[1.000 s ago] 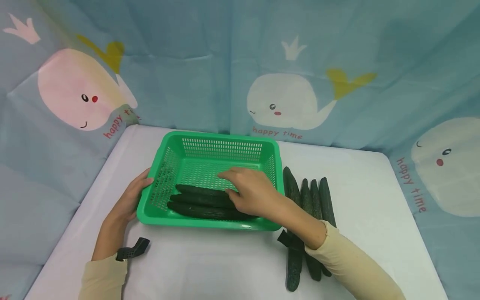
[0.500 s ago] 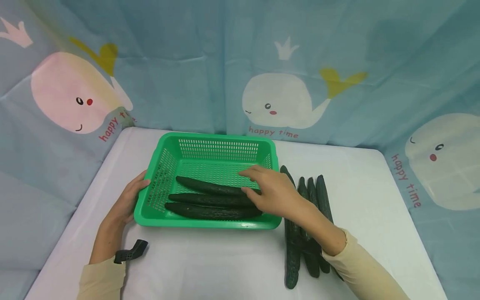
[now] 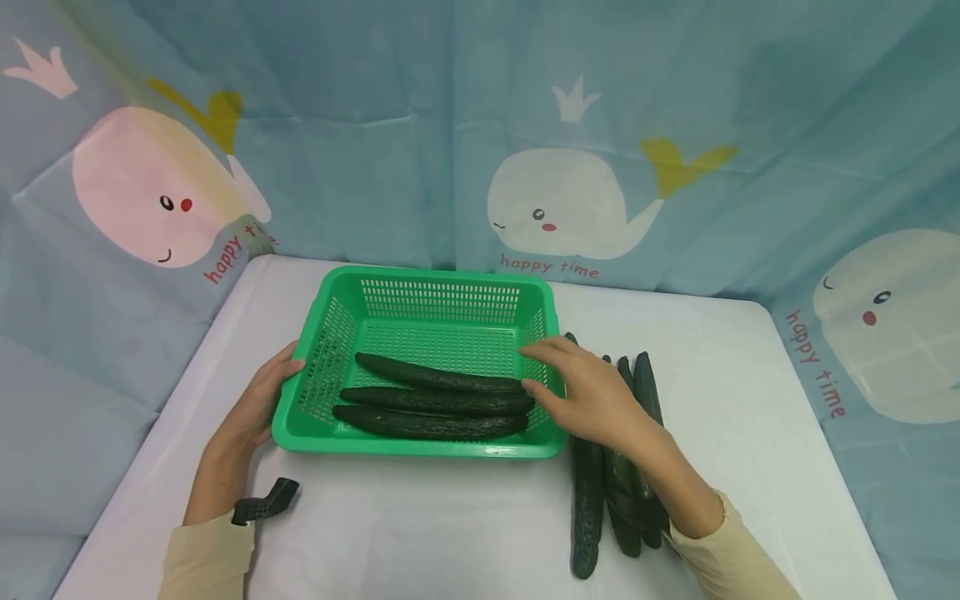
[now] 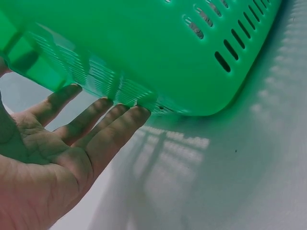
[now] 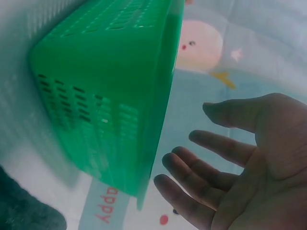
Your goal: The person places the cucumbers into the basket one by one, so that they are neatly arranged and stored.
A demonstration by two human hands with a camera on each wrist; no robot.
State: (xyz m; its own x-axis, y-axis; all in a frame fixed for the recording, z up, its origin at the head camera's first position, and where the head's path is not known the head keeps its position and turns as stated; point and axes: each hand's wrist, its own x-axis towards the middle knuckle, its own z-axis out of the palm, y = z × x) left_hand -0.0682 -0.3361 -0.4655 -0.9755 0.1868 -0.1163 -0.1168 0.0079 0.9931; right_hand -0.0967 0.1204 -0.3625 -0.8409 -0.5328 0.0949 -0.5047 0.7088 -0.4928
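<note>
A green plastic basket point(image 3: 420, 448) stands on the white table, three cucumbers point(image 3: 431, 423) lying side by side in its front half. My left hand point(image 3: 258, 398) holds the basket's left side, thumb over the rim and fingers point(image 4: 117, 129) against the outer wall. Over the basket's right rim hovers my right hand point(image 3: 592, 396), empty, fingers apart and loosely bent. In the right wrist view that hand is beside the green wall point(image 5: 96, 72), with a gap between. Several more cucumbers point(image 3: 587, 508) lie lengthwise to the right of the basket, partly hidden under the right arm.
A blue curtain point(image 3: 405, 183) printed with whales hangs behind the table and along both sides. White tabletop point(image 3: 420, 525) shows in front of the basket and to the right of the loose cucumbers. A black wrist mount point(image 3: 266, 500) sits on the left wrist.
My right hand has moved right, from over the cucumbers in the basket to its right rim. The rearmost cucumber shifted and now lies fully in view. The left hand stays put.
</note>
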